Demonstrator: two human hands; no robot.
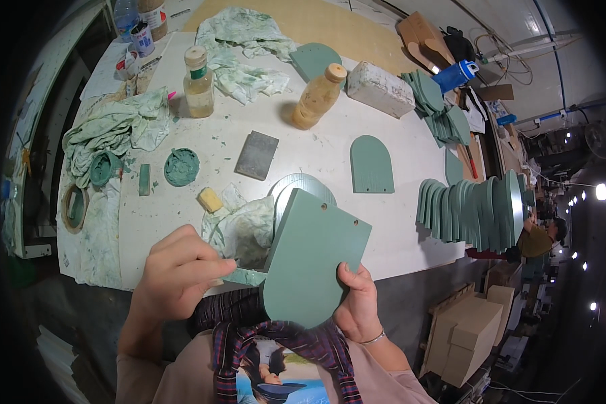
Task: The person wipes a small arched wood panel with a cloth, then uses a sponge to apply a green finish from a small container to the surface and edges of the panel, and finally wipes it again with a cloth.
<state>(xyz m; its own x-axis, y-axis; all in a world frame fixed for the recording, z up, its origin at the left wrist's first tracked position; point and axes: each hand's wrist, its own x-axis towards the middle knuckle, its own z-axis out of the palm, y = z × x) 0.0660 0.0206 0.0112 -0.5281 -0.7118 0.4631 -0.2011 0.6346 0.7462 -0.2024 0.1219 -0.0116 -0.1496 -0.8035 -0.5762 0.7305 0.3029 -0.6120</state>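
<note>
My right hand (359,301) grips a green arch-shaped board (316,262) by its right edge, thumb on the face and fingers hidden behind. The board is tilted, with its rounded end toward me and two small holes along its straight far edge. Pinched in my left hand (185,269) is a narrow flat strip smeared green (248,276), which looks like a putty scraper. Its tip meets the left edge of the board. Beyond my hands lie a crumpled stained rag (239,225), a yellow sponge (210,200) and a round disc (306,183) partly covered by the board.
An open tub of green paste (182,167), a grey block (256,155) and two bottles (198,84) (320,97) stand on the white table. Another arched board (372,165) lies right of centre. Many green boards (464,212) stand in a row at the right edge. Cardboard boxes (468,330) sit below.
</note>
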